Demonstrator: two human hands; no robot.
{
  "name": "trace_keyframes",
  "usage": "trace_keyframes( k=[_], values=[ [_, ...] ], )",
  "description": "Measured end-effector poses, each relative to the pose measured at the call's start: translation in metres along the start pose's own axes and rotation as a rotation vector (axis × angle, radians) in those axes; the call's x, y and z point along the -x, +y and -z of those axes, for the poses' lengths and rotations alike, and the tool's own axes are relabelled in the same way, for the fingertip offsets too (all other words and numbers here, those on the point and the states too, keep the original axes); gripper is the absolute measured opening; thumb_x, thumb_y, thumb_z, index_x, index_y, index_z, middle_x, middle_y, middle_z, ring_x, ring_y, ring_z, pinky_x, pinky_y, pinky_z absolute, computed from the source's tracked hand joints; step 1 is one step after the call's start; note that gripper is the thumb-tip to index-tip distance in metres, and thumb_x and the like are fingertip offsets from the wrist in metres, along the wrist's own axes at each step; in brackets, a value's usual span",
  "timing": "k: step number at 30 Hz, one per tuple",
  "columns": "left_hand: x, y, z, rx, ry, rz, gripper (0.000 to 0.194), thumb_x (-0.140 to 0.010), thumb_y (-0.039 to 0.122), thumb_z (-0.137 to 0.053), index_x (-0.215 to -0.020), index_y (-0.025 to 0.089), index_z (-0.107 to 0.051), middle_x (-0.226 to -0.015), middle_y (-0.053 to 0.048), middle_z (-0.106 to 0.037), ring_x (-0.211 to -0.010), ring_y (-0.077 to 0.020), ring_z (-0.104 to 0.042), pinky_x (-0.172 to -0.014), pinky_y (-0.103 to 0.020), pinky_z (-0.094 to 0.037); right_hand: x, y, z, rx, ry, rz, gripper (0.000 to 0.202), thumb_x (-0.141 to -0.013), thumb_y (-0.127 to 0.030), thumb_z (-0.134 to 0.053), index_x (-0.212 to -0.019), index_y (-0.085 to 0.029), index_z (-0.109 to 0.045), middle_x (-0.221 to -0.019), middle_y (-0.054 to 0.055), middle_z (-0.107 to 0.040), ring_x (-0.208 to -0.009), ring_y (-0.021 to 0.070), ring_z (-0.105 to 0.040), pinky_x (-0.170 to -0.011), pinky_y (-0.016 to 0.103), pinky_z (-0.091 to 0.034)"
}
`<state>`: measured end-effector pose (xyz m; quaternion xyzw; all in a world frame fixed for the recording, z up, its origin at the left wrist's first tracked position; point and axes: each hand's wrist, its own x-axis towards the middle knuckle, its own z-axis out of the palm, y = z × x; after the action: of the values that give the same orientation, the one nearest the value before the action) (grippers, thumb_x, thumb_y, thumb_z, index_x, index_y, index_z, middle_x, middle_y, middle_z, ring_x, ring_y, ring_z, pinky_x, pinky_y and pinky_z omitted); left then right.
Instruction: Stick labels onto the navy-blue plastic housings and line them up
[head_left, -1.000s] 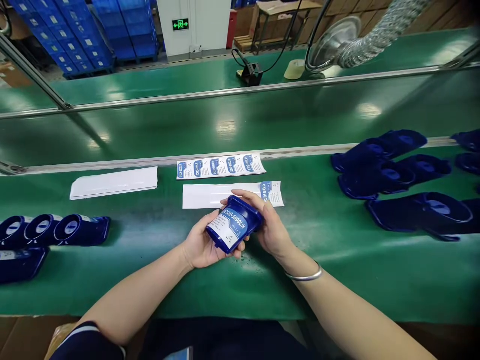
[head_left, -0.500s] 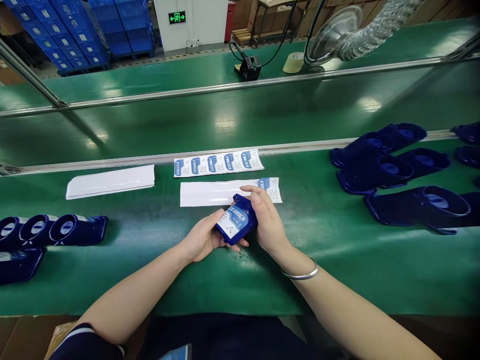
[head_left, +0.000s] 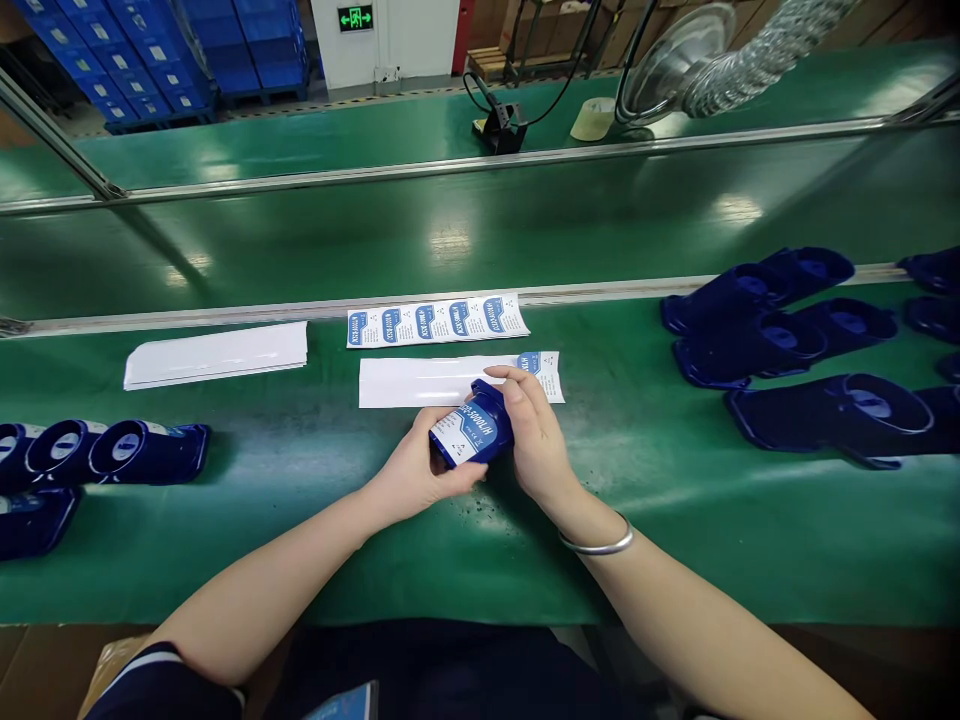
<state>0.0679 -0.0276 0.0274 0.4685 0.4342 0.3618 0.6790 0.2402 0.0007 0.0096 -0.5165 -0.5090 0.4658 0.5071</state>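
Note:
Between my hands is a dark blue plastic housing (head_left: 496, 408) with a blue and white printed label (head_left: 466, 430) on its curved side. My left hand (head_left: 420, 468) grips its left side, fingers behind and thumb along the lower edge. On the right, my right hand (head_left: 538, 432) is closed around the other side, its fingertips partly hidden; a metal bangle circles that wrist. Just beyond the housing lies a mostly blank label strip (head_left: 420, 383) with a printed label left at its right end. A full strip of printed labels (head_left: 439, 322) lies behind it.
White backing sheets (head_left: 217, 355) lie at the back left. Labelled blue housings (head_left: 150, 452) stand in a row at the left, and several more housings (head_left: 832, 415) at the right. A metal rail (head_left: 450, 176) crosses behind; a soldering iron stand (head_left: 501, 130) sits beyond it.
My left thumb has moved from the label's upper left to the housing's lower edge, and the fingers now sit behind it. The housing has shifted slightly; my right hand keeps its hold.

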Motion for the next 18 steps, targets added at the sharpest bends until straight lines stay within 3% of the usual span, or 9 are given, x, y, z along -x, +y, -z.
trace_keyframes(
  k=[2,4,6,8,13,18],
  values=[
    [0.001,0.002,0.001,0.008,-0.003,-0.021,0.08,-0.066,0.024,-0.091,-0.135,0.025,-0.05,-0.135,-0.013,-0.058,-0.116,-0.0293,-0.064,-0.087,-0.038,-0.058,-0.001,-0.002,0.002,0.009,-0.017,0.04,0.039,-0.101,-0.06,-0.047,-0.121,-0.029,-0.058,-0.09,0.003,-0.064,-0.092,0.026,-0.065,-0.085,0.044,-0.052],
    [0.0,0.006,0.003,0.142,-0.054,0.026,0.083,-0.064,0.028,-0.093,-0.136,0.027,-0.051,-0.141,-0.013,-0.054,-0.122,-0.0315,-0.06,-0.089,-0.041,-0.059,-0.001,-0.003,0.004,0.011,-0.05,0.106,0.039,-0.101,-0.058,-0.047,-0.124,-0.028,-0.056,-0.1,0.006,-0.066,-0.099,0.0268,-0.066,-0.09,0.045,-0.052],
    [-0.003,0.01,0.006,0.334,-0.069,0.13,0.066,-0.075,0.045,-0.085,-0.131,0.025,-0.057,-0.137,-0.013,-0.057,-0.115,-0.0314,-0.063,-0.082,-0.045,-0.061,0.001,-0.003,0.005,0.018,-0.092,0.21,0.04,-0.101,-0.056,-0.048,-0.128,-0.027,-0.054,-0.112,0.009,-0.065,-0.107,0.0281,-0.065,-0.094,0.047,-0.052],
    [-0.007,0.01,0.008,0.462,-0.013,0.217,0.051,-0.085,0.056,-0.072,-0.12,0.021,-0.065,-0.122,-0.012,-0.064,-0.101,-0.0278,-0.067,-0.075,-0.042,-0.061,0.004,-0.002,0.006,0.037,-0.148,0.328,0.043,-0.1,-0.056,-0.048,-0.132,-0.027,-0.051,-0.119,0.011,-0.062,-0.112,0.0297,-0.064,-0.096,0.05,-0.052],
    [-0.012,0.004,0.008,0.565,0.074,0.264,0.037,-0.076,0.042,-0.085,-0.097,0.014,-0.073,-0.092,-0.006,-0.07,-0.081,-0.0164,-0.065,-0.074,-0.028,-0.053,0.012,0.001,0.007,0.095,-0.264,0.525,0.047,-0.099,-0.054,-0.048,-0.137,-0.027,-0.047,-0.121,0.014,-0.06,-0.115,0.0338,-0.062,-0.098,0.056,-0.052],
    [-0.006,0.007,0.002,0.508,0.104,0.177,0.041,-0.076,0.047,-0.085,-0.098,0.015,-0.073,-0.091,-0.005,-0.069,-0.082,-0.0158,-0.065,-0.074,-0.027,-0.051,0.013,0.004,0.006,0.13,-0.221,0.474,0.048,-0.1,-0.056,-0.042,-0.137,-0.027,-0.048,-0.121,0.013,-0.059,-0.113,0.034,-0.061,-0.096,0.057,-0.051]
  ],
)
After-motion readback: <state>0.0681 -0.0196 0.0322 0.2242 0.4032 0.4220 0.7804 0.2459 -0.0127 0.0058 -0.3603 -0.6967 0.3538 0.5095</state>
